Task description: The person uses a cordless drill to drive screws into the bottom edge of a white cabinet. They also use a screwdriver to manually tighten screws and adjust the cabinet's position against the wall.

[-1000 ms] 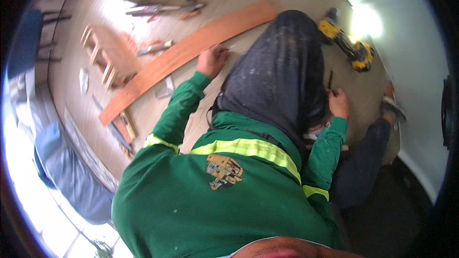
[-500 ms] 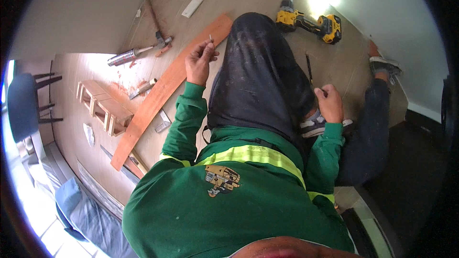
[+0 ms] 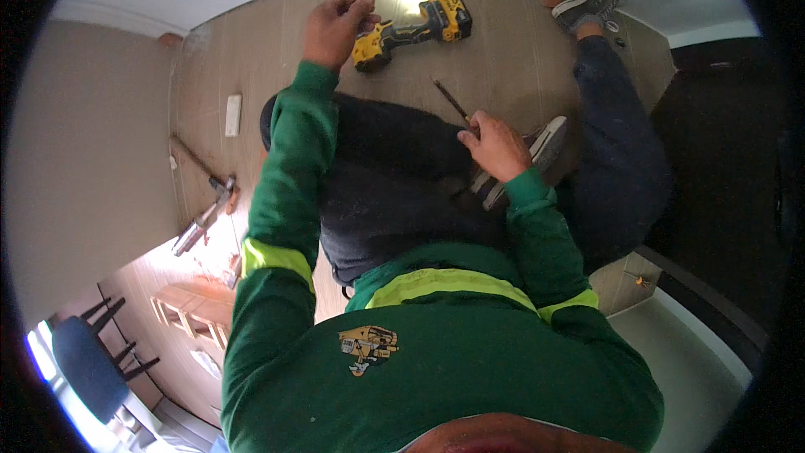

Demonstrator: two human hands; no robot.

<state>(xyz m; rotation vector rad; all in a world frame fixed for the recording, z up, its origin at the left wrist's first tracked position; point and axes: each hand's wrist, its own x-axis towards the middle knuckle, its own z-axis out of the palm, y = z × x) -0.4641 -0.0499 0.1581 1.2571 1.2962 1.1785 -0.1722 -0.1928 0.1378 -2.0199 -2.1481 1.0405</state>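
Note:
My left hand [image 3: 340, 29] is raised at the top of the view, fingers pinched beside the yellow and black cordless drill [image 3: 449, 13] lying on the floor; whatever is between the fingertips is too small to name. My right hand [image 3: 501, 151] is low beside my bent leg, its fingers closed on a thin dark rod [image 3: 450, 96] that points up-left toward the drill. My sneaker [image 3: 545, 143] shows just right of that hand. A white oblong piece [image 3: 233, 115] lies on the floor left of my knee.
A hammer [image 3: 194, 159] and a metal tube tool [image 3: 197, 231] lie left. Below them are a slatted wooden piece [image 3: 193, 310] and a dark chair [image 3: 88, 369]. My other leg [image 3: 616, 151] stretches toward the wall. A dark recess [image 3: 721, 151] is at right, a small orange-handled tool [image 3: 641, 279] below it.
My left hand has moved up and forward to the drill. My right hand has shifted left and slightly up. The view has turned, and the long orange plank is now hidden behind me.

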